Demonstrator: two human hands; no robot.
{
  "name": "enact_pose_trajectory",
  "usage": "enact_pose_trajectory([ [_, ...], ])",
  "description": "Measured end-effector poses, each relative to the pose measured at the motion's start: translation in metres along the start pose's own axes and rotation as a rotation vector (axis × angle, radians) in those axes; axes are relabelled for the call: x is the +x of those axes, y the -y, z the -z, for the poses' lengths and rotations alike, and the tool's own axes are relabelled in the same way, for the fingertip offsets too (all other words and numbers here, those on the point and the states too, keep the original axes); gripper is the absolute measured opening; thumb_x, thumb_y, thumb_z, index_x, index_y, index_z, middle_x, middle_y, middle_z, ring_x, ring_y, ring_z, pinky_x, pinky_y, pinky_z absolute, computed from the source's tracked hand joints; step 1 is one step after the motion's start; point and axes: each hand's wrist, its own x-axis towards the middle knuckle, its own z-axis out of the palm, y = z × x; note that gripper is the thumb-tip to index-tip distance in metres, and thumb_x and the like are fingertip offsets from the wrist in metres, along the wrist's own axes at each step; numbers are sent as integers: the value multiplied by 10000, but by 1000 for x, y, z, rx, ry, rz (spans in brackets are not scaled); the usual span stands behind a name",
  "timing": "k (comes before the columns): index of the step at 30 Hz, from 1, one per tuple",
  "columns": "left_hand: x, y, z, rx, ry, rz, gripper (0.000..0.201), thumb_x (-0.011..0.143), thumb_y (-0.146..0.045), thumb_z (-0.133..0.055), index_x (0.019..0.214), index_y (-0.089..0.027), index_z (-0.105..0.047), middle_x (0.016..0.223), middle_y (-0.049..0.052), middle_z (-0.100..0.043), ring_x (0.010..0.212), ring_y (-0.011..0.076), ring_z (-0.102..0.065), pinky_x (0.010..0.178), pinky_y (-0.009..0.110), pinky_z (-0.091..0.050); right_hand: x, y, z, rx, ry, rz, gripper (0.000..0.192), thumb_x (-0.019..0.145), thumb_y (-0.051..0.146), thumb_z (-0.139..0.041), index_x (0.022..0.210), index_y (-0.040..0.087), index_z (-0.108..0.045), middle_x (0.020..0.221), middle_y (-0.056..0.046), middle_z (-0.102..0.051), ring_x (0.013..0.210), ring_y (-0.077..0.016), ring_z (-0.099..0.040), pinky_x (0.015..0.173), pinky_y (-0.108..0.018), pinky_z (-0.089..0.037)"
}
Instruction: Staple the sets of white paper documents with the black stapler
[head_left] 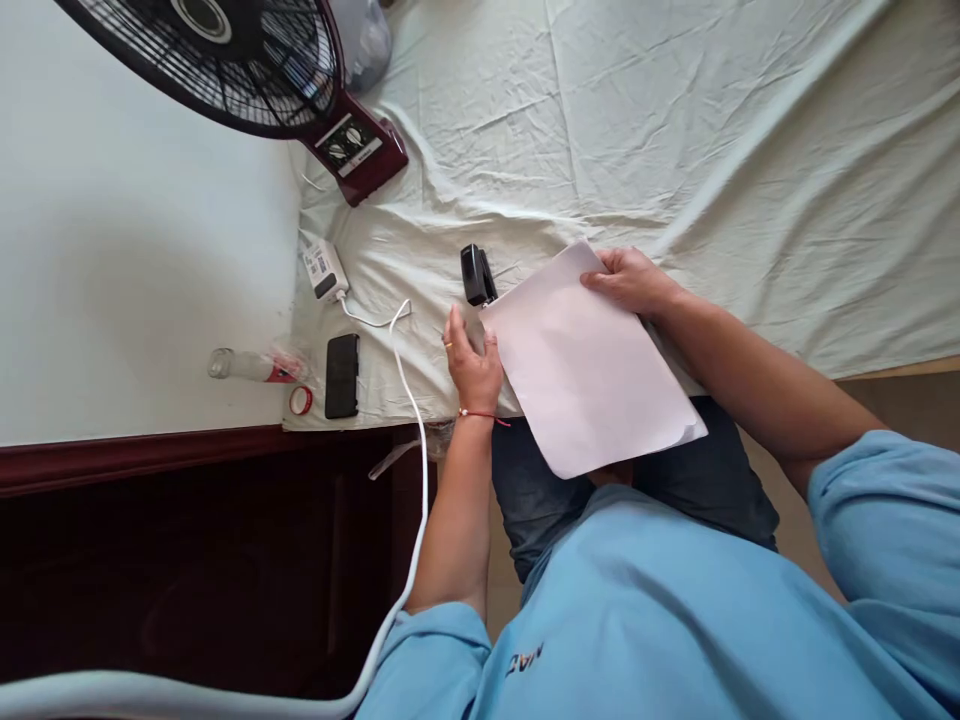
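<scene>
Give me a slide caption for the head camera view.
Right hand holding white papers, left hand at their edge, black stapler nearby.

I get an evenly lit, moderately bright view; the light source sits outside it, and I can't fix its direction. The cloth-covered desk (480, 140) looks palest around its middle and greyer toward its right-hand near corner, where folds cast soft shading. Past its left edge, a broad, soft-edged shadow dulls the white wall (97, 110). Below the near left corner, the dark red wood (187, 580) sinks almost to black. The paper (592, 365) reads nearly flat, its surface faintly pink, while the black stapler (473, 275) catches small glints. Wide-angle stretch swells the white cable (180, 693) and fan (247, 70) toward the frame's borders. Tiny print is illegible.
</scene>
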Motion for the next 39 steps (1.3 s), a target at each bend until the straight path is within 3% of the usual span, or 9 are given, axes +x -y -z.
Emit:
enact_pose_trajectory([
  [3,-21,3,9,-163,-144,161,548,1029,-521,-675,1427,-145,-644,1427,212,-711,1185,229,-741,1019,349,-613,-4,6,0,115,68,-48,150,804,351,-823,804,244,-718,829,-68,-799,707,-243,-729,594,-347,-580],
  [5,-33,0,14,-308,-115,226,597,1014,-728,-638,1156,-154,-728,1064,108,-763,943,186,-710,895,304,-580,-7,9,-1,186,72,-48,135,800,331,-828,831,245,-729,836,-64,-807,726,-243,-742,616,-347,-599],
  [7,-42,-5,18,-461,-32,240,664,992,-827,-598,984,-178,-739,908,57,-728,872,179,-676,852,291,-550,-7,10,-3,232,36,-20,156,809,344,-837,889,248,-743,848,-58,-812,763,-243,-754,638,-344,-615],
  [11,-53,-10,21,-550,109,210,633,978,-819,-622,876,-209,-755,883,51,-710,900,205,-649,882,308,-522,-4,7,-8,236,-114,37,214,880,416,-841,968,258,-727,924,-64,-827,879,-260,-782,716,-361,-652],
  [15,-53,-6,23,-392,208,101,491,977,-582,-745,680,-215,-609,722,-18,-494,763,158,-462,771,284,-387,2,-1,-9,193,-178,79,279,938,515,-816,1015,270,-708,995,-76,-832,992,-280,-798,816,-395,-675],
  [19,-48,0,18,-398,167,152,470,967,-531,-754,703,-220,-521,697,-59,-383,694,123,-364,693,279,-308,6,-9,-6,221,-171,131,412,892,613,-865,1074,273,-720,1039,-76,-836,1026,-293,-801,872,-436,-692],
  [25,-48,5,6,-379,6,235,553,837,-595,-888,721,-233,-486,680,-69,-442,682,115,-376,659,259,-335,11,-19,0,309,-72,196,642,641,638,-1062,1071,283,-742,1094,-69,-840,1073,-337,-791,927,-503,-708],
  [32,-48,4,6,-208,-44,127,325,1054,-483,-611,862,-221,-620,745,-22,-573,728,145,-503,735,287,-393,15,-23,1,284,-88,165,586,611,513,-1090,961,222,-721,955,-45,-779,828,-196,-653,837,-406,-620],
  [39,-43,5,4,-132,-85,176,263,1064,-395,-603,866,-222,-603,709,-33,-557,684,141,-484,702,291,-346,17,-24,0,276,-146,221,462,650,455,-1052,898,213,-747,878,-24,-751,792,-179,-627,752,-364,-577],
])
